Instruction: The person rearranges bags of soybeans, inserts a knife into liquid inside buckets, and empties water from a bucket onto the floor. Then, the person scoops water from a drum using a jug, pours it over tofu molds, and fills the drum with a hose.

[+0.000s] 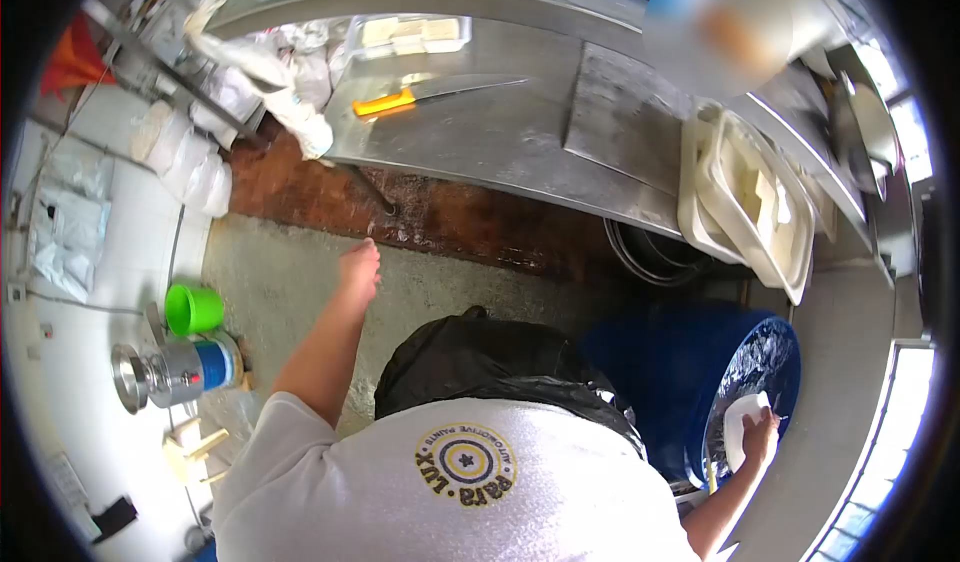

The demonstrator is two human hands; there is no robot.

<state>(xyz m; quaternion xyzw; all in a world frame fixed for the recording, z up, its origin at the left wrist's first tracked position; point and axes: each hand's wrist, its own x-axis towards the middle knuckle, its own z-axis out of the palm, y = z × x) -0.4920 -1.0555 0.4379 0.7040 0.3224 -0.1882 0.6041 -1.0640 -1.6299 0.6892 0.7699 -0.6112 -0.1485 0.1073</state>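
Pinching in the bent fingers of the right hand [760, 440] a white, smooth, rounded piece [737, 430], at the open mouth of a large blue plastic barrel [645, 367]; too small to tell more of its form. Glossy and wet-looking inside the barrel. Curling the left hand [362, 267] inward over the grey floor [285, 262], with nothing visible in it; cannot tell how tightly. At the right end of a grey steel table [490, 132], jutting past the front edge: stacked cream-coloured plastic trays [732, 217], with pale blocks [768, 202] in the upper one. Toward the back left corner: a clear rectangular container [466, 32] of pale slabs [410, 34], with an orange-handled knife [385, 103] lying nearer the left edge. Well off to the left: a bright green bucket [195, 309], near a metal cylinder with a blue band [190, 370]. Readable on the white shirt [340, 492], upside down: "Para Lux" and "AUTOMOTIVE PAINTS", ringed around a small star.
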